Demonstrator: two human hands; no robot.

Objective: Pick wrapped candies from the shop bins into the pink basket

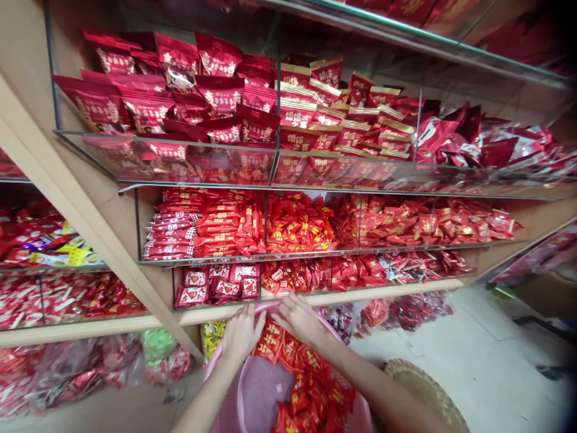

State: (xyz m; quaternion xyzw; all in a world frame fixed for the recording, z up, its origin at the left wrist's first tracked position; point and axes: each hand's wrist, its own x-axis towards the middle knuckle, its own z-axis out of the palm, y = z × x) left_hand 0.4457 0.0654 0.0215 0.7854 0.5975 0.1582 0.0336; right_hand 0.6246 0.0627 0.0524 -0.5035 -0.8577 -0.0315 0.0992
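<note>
A pink plastic basket (240, 397) stands below me, in front of the lowest shelf. Red candy packets (311, 397) with gold print lie heaped on its near right side, and flatter red packets (269, 341) rest against its far wall. My left hand (241, 334) is at the far left of the basket's rim, fingers curled over it. On the same rim, a little to the right, my right hand (300, 322) has its fingers bent over the edge. The fingertips of both hands are partly hidden.
Clear-fronted shelves (193, 162) hold sorted red candy packets in compartments. A wooden upright (103, 228) divides them at left. Bagged sweets (401, 311) lie on the floor beneath. A woven basket (426, 391) stands at right on the pale tiled floor (500, 355).
</note>
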